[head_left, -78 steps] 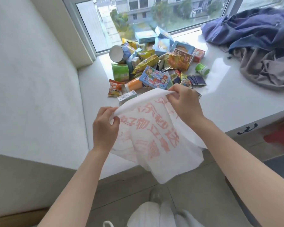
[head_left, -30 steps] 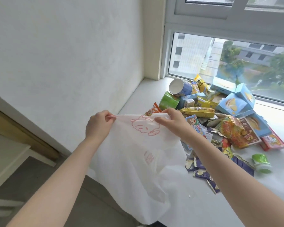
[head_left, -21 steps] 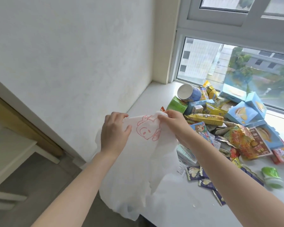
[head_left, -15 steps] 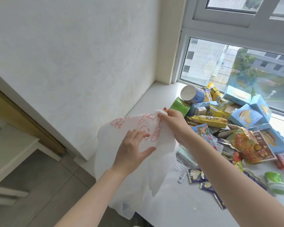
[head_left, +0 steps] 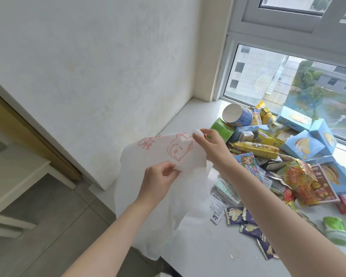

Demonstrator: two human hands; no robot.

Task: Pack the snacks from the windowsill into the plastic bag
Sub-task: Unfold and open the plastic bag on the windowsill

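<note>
At frame centre, the left hand [head_left: 158,177] and right hand [head_left: 210,145] each pinch the plastic bag [head_left: 168,196]'s top edge; its red print is unreadable; snacks [head_left: 268,152] lie right.

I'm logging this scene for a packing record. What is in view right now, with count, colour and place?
plastic bag: one, white with red print, held over the sill's near edge
snack pile: many, mixed colours, on the windowsill by the window
blue boxes: several, light blue, far side of the pile
blue can: one, on its side, pile's far left
green cup: one, alone at the right
purple packets: a few, near edge of the pile
windowsill: one, white
left hand: pinching the bag's lower edge
right hand: pinching the bag's top edge
</note>
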